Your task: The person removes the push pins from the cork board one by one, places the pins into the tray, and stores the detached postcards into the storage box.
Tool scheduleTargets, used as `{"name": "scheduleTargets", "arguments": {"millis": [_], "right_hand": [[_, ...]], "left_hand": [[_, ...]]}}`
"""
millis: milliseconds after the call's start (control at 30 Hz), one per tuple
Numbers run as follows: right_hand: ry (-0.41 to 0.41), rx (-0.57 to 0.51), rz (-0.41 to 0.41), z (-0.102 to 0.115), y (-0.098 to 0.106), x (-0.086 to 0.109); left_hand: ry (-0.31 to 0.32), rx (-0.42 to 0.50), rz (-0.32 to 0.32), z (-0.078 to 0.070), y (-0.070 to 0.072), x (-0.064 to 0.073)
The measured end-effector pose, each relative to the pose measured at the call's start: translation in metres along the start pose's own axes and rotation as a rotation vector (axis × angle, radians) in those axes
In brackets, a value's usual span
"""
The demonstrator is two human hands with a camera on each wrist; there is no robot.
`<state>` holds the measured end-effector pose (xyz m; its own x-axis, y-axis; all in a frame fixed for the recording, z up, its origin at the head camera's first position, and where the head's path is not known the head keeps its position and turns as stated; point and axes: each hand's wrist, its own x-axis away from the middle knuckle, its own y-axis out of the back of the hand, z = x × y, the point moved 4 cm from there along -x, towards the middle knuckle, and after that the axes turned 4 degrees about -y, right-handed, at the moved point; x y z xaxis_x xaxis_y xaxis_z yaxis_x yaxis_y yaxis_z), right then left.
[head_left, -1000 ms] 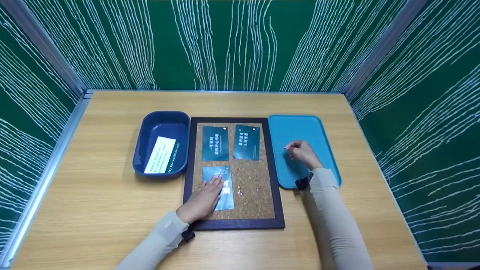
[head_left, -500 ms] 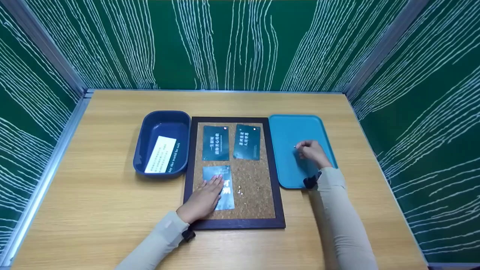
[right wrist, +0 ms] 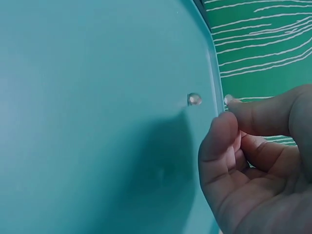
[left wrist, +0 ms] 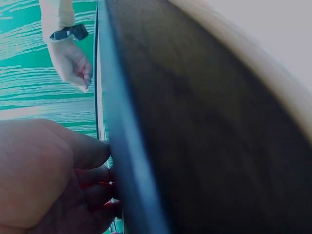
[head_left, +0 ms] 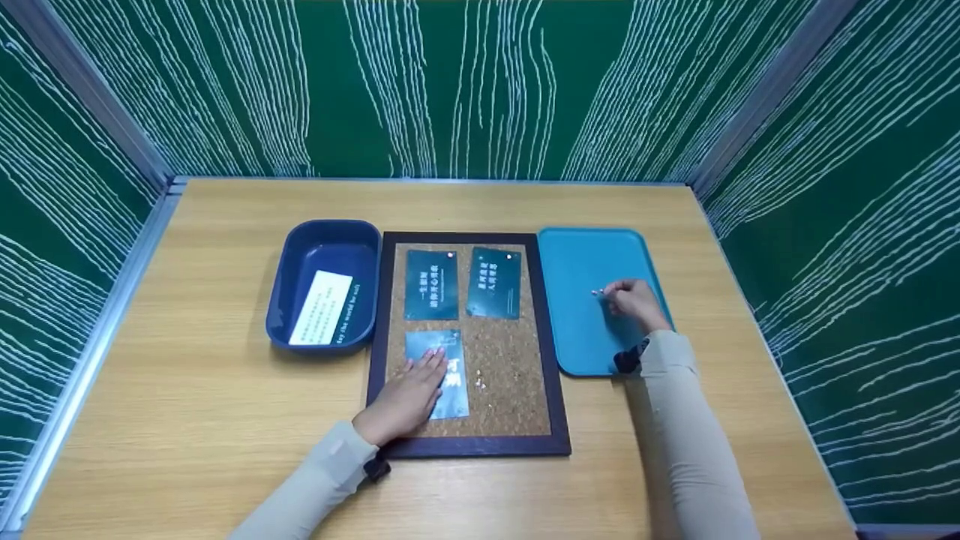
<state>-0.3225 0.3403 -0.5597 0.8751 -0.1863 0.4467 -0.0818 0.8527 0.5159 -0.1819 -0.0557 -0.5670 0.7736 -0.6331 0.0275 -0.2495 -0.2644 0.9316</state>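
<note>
Okay, left hand (head_left: 403, 397) lies with fingers extended, pressing down the lower-left card (head_left: 456, 399) on the cork board (head_left: 514, 375); it covers much of that card's left side and grips nothing. Right hand (head_left: 636, 302) is over the teal tray (head_left: 577, 255), thumb and finger seemingly pinching a small shiny pin (right wrist: 228, 99) at their tips; shaft not visible, so can't tell which way it points. A second pin (right wrist: 194, 99) shows just beside it against the tray in the right wrist view. Key relation: pin sits right of the card and a bit farther from the person, with the bare right part of the board and its dark frame (head_left: 556, 420) between. Card's long axis runs near-to-far, roughly along the board's long sides. Left hand touches the card; right hand is well apart from it but has the pin. Upper-left card (head_left: 431, 289) and upper-right card (head_left: 493, 285) each show a light dot at the far right corner. Shiny bits (head_left: 480, 382) right of the lower card, too small to identify.
</note>
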Motion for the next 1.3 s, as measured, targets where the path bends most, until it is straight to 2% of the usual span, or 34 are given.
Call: {"name": "scheduleTargets", "arguments": {"millis": [400,1000,1300], "right_hand": [[-0.001,0.01,-0.021,0.0011,0.0007,-0.0054],[-0.011,0.093,-0.026,-0.0047,0.0026,-0.0059],[0.008,0.126,-0.059,-0.0055,0.0007,-0.009]], "left_hand": [[-0.008,0.022,-0.006,0.0008,-0.0003,0.0005],[0.005,0.032,0.002,0.0011,-0.0009,0.0004],[0.002,0.016,0.007,0.0014,-0.0027,-0.0003]]}}
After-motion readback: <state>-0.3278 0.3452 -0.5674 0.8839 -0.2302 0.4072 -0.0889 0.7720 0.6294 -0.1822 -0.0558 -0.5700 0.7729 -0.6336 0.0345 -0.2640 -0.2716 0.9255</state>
